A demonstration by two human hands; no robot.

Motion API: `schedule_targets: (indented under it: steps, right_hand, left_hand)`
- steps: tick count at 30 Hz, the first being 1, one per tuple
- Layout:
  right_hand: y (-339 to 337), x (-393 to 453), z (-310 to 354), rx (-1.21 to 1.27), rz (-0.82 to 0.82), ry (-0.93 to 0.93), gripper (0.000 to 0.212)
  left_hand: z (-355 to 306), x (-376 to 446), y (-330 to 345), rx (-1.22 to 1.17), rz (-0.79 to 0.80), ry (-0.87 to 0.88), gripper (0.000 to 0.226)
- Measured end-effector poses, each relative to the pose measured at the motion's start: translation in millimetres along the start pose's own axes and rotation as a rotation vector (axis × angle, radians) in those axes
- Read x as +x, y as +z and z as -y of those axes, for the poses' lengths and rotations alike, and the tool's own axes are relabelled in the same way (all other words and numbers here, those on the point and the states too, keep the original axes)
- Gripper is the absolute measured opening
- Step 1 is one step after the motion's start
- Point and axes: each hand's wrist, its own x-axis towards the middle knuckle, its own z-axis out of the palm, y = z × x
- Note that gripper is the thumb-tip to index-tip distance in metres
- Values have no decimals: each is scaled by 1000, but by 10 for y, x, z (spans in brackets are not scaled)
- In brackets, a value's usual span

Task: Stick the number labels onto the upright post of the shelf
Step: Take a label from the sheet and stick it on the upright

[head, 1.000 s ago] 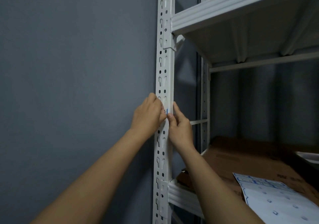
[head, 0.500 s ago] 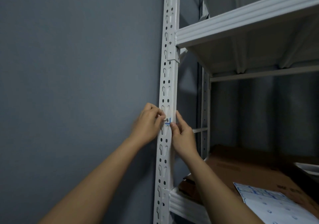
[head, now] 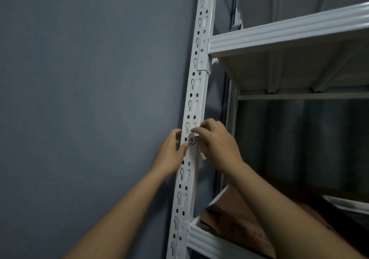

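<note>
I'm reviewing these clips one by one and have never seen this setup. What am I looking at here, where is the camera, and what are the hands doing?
No machine here: a person's two bare hands, filmed by a wide-angle camera worn on their head, looking forward. The tall white perforated metal post is the upright of a white metal shelf standing beside a grey wall. The left hand and the right hand press a small white blue-edged number label against the post; it seems to read 3. Neither hand closes a grip around anything. Brown cardboard lies on the lower shelf.
</note>
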Motion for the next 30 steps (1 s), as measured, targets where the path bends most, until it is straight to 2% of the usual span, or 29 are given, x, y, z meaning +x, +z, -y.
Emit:
schedule_targets:
  steps: [5, 12, 15, 18, 23, 26, 30]
  right_hand:
    - [-27, 172, -52, -167, 23, -164, 7]
    - [-174, 371, 3, -395, 237, -419, 12]
    - [-189, 367, 30, -395, 316, -395, 23]
    - [-206, 358, 46, -369, 320, -369, 26]
    - [-187, 316, 7, -279, 296, -307, 22]
    - [-153, 323, -10, -220, 271, -272, 19]
    - [-73, 307, -69, -129, 208, -219, 15]
  left_hand:
    - [6, 50, -10, -130, 13, -64, 23]
    - [40, 73, 54, -167, 46, -95, 13]
    - [55, 56, 75, -214, 38, -95, 14]
    - [65, 60, 87, -245, 40, -109, 16]
    - [88, 51, 106, -268, 19, -105, 15]
    - [66, 36, 105, -308, 4, -107, 4]
    - [86, 1, 154, -302, -40, -90, 4]
